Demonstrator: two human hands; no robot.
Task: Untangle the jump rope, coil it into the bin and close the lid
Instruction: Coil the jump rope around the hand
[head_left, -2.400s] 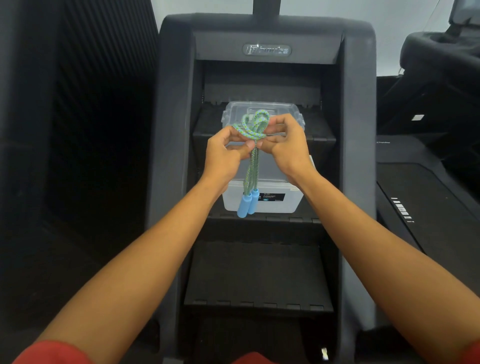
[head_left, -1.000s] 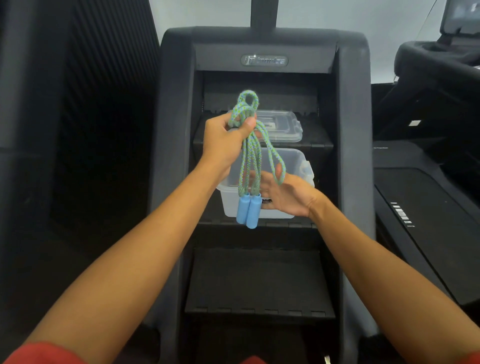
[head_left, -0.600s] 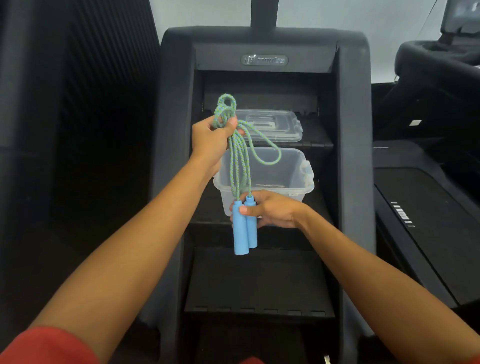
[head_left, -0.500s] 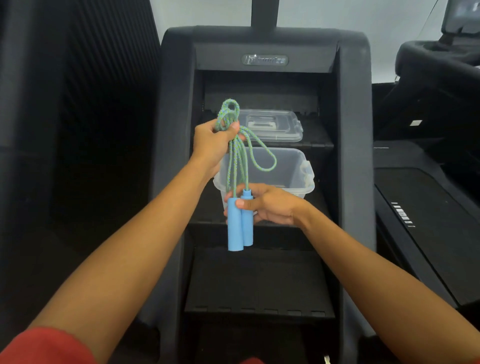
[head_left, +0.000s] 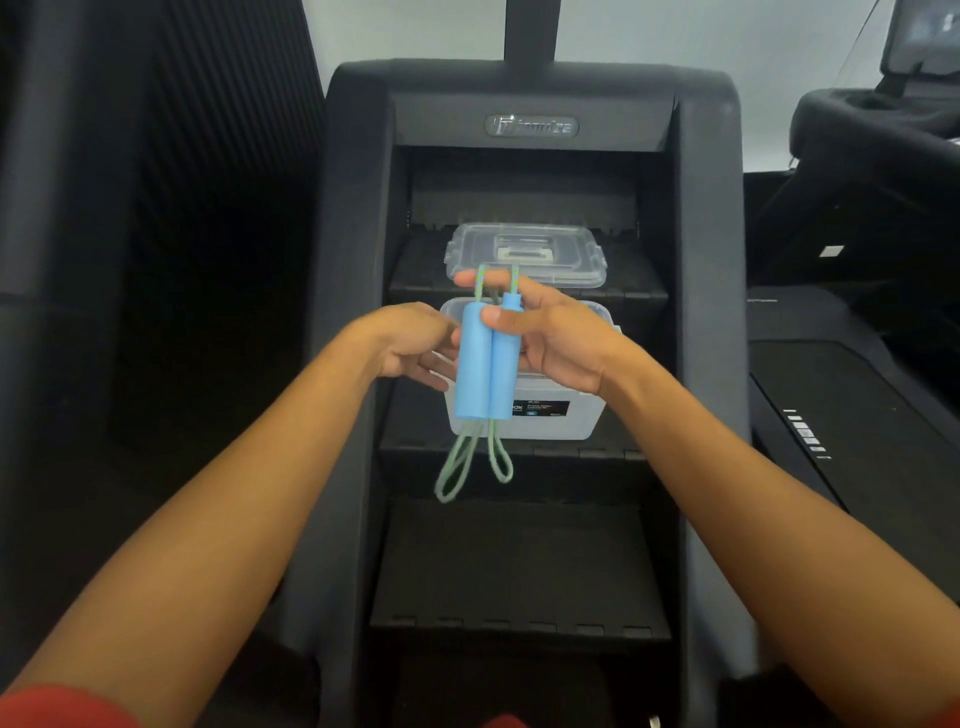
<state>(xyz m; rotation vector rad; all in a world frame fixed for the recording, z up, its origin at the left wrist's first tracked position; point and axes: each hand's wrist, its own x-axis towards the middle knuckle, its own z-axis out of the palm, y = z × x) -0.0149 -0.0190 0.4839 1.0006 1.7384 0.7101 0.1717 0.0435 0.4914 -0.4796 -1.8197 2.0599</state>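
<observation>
Two blue cylindrical foam handles (head_left: 474, 358) (both in the right hand (head_left: 558, 343)); behind it, one clear plastic bin (head_left: 550, 423), one clear plastic lid (head_left: 524, 252).

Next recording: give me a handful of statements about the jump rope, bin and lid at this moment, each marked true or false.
1. The right hand grips both blue handles side by side. True.
2. The lid is closed on the bin. False: the lid lies on the shelf above and behind the bin, which stands open.
3. Rope loops hang below the handles. True.
4. The whole rope lies coiled in the bin. False: the handles are in the right hand and the loops dangle in front of the bin.
5. The left hand grips the lid. False: it is beside the handles with its fingers relaxed, away from the lid.
</observation>
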